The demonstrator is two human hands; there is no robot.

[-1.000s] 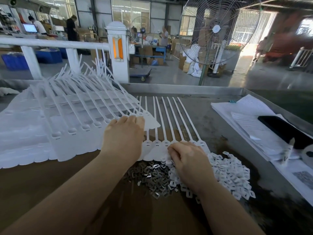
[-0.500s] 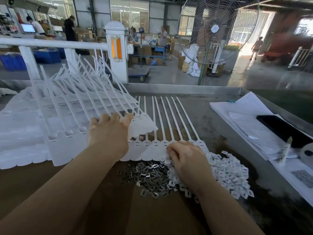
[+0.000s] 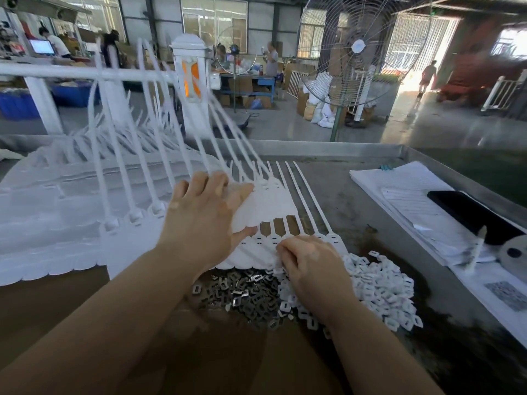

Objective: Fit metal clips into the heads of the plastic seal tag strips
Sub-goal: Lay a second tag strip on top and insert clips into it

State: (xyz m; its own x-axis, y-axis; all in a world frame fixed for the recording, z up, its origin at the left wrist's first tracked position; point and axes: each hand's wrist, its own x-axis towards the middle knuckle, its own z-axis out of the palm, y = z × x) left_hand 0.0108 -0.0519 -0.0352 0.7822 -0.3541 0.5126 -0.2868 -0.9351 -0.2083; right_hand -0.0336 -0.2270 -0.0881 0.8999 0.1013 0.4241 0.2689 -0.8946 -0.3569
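Shiny metal clips [image 3: 245,292] (small, grey) beside matt white plastic strips [image 3: 268,203].

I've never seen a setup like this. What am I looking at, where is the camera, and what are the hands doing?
No machine here: a person's two bare hands, filmed by a head-worn camera looking down at a metal table. The left hand grips a sheet of joined white tag strips, lifted at an angle. The right hand rests, fingers curled, on another sheet's heads; what it pinches is hidden. In front lie metal clips and small white plastic pieces. Papers sit right.
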